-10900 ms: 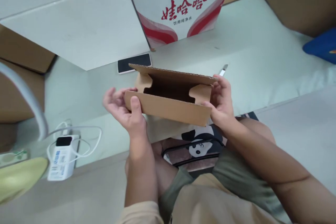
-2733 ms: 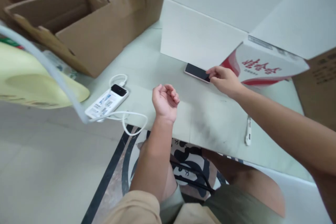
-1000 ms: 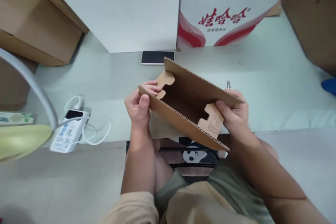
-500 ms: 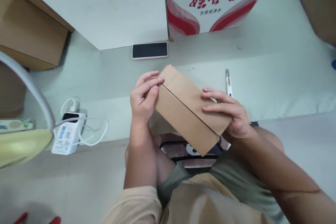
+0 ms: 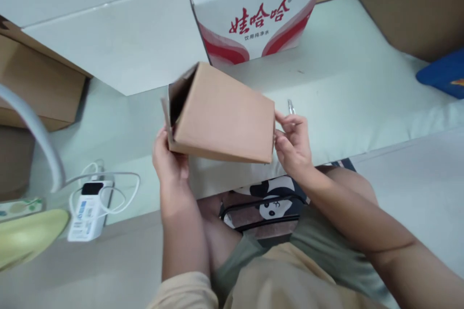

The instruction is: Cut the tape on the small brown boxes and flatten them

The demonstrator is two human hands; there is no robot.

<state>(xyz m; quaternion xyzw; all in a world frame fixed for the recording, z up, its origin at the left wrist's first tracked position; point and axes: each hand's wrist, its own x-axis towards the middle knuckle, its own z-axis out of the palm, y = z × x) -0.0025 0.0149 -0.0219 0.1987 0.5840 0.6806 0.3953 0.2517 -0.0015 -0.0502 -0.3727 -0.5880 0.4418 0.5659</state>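
Observation:
A small brown cardboard box point(image 5: 228, 111) is held up over the pale green table surface, its left end partly open with a flap sticking out. My left hand point(image 5: 170, 157) grips the lower left corner of the box, some fingers hidden beneath it. At the right end, my right hand point(image 5: 294, 142) pinches the edge of the box between thumb and fingers. Just beyond my right hand lies a cutter knife point(image 5: 291, 106), its lower part hidden behind the fingers.
White cartons point(image 5: 119, 43) and a red-and-white carton point(image 5: 253, 29) stand at the back. At left are brown boxes point(image 5: 36, 77), a white power bank point(image 5: 89, 212) with cables, and a yellow-green lamp point(image 5: 32, 236). A blue object point(image 5: 444, 75) lies at right.
The box has been turned and tilted, so its open left end now shows. My right hand has shifted from its top to its right edge. The phone is no longer visible; the view has shifted.

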